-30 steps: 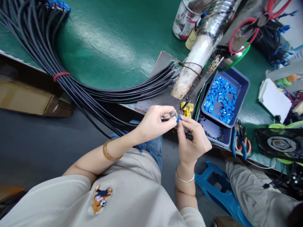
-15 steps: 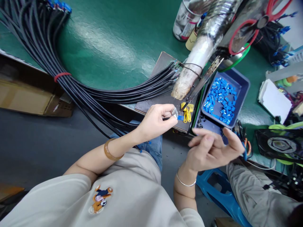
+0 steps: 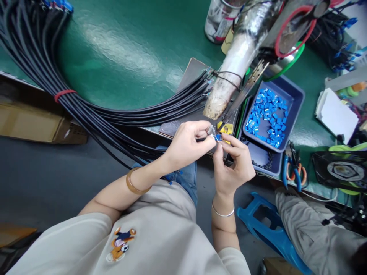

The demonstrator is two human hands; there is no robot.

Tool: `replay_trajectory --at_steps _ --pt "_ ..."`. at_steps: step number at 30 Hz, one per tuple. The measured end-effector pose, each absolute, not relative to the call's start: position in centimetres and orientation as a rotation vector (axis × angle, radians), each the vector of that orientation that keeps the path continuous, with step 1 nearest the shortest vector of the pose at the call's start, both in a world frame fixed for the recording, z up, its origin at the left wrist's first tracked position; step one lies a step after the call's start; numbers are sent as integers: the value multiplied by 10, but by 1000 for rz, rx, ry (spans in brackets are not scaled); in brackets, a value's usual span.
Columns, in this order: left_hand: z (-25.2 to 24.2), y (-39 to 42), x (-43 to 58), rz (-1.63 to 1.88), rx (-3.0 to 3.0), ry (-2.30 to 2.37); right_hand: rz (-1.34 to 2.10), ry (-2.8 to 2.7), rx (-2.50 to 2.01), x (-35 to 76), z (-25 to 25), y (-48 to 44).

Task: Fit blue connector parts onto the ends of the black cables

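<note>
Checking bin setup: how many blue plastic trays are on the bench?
2. One dark blue plastic tray, at right, holds loose blue connectors. A second dark blue tray lies partly under it, nearer the edge, holding small black parts. Others may be hidden.

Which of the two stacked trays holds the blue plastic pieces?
The upper tray, resting on the other; the lower tray peeking out beneath holds only small black bits.

Cable-assembly workshop, green worktop (image 3: pixel 129 49), tied bundle of black cables (image 3: pixel 94 114) left of the blue tray (image 3: pixel 296 102), small blue connector housings (image 3: pixel 268 116) heaped in that tray, blue-handled pliers (image 3: pixel 292 173) just below it
</note>
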State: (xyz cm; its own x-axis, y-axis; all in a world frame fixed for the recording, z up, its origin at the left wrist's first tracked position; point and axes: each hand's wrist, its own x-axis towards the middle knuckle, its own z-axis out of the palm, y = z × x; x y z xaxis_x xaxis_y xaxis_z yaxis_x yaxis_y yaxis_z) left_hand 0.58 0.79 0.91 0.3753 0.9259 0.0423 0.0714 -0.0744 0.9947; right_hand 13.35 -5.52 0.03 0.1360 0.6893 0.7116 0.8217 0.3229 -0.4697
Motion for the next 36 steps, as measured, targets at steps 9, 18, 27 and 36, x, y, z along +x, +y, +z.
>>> replay_trajectory --at_steps 9,18,27,36 --pt "13 10 5 924 1445 936 -146 -1606 -1396 133 4 -54" --pt "11 9 4 886 1460 946 -125 -1594 -1406 134 2 -54" --pt "14 7 3 912 1499 946 -147 -1584 -1397 132 4 -54" --pt "10 6 1 861 1446 932 -128 -1591 -1409 133 0 -56"
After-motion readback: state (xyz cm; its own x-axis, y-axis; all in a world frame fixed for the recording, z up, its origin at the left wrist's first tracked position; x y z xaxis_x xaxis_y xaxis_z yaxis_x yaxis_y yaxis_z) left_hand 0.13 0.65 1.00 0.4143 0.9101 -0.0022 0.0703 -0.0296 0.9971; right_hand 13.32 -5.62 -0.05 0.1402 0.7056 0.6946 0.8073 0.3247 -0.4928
